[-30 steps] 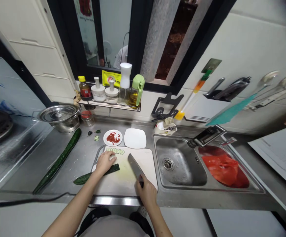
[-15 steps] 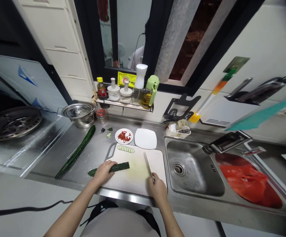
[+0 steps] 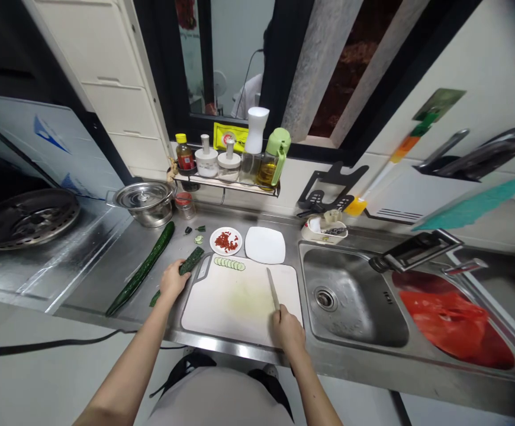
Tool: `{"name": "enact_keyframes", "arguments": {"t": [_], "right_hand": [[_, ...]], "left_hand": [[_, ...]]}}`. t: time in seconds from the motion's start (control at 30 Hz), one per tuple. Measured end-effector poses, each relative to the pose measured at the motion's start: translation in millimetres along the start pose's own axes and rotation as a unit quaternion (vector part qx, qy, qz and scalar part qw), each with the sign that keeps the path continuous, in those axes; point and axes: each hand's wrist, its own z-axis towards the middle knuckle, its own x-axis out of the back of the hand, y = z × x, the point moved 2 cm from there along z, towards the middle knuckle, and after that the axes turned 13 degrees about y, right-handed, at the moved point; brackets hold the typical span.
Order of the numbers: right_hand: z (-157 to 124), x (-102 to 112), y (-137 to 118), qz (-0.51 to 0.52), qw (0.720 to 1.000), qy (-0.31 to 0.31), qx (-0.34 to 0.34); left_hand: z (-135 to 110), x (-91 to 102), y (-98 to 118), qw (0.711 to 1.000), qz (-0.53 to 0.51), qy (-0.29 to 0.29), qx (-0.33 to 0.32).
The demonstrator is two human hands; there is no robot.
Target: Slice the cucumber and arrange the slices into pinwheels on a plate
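Observation:
My left hand point(image 3: 173, 280) is closed around a cut cucumber point(image 3: 192, 260), over the steel counter just left of the cutting board point(image 3: 222, 313). The cucumber's cut end points up and to the right; its other end shows below my hand. My right hand point(image 3: 289, 329) grips a knife point(image 3: 273, 287) over the board's right side, its blade pointing away from me. A row of cucumber slices point(image 3: 229, 264) lies along the board's far edge. Behind the board are a plate of chopped red pieces point(image 3: 226, 241) and a white square plate point(image 3: 265, 245).
A whole cucumber point(image 3: 141, 271) lies on the counter at left, with small cucumber scraps point(image 3: 199, 239) behind. A lidded steel pot point(image 3: 144, 201) stands farther back. The sink point(image 3: 350, 302) is at right, beside a red plastic bag point(image 3: 448, 322). Condiments line the shelf point(image 3: 226, 182).
My left hand has carried the cut cucumber left, off the board, and tilted it so its cut end points up. My right hand keeps the knife over the board's right side.

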Motion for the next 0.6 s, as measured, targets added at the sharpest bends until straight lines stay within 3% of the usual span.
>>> {"name": "enact_keyframes", "arguments": {"t": [0.27,0.6], "right_hand": [[-1,4,-2,-0.004,1.000,-0.003,-0.001],[-1,-1,-1,-0.003,1.000,0.006,0.001]], "left_hand": [[20,-13.4,4,0.999,0.043,-0.004,0.030],[23,-18.9,3,0.998,0.056,-0.014,0.035]]}}
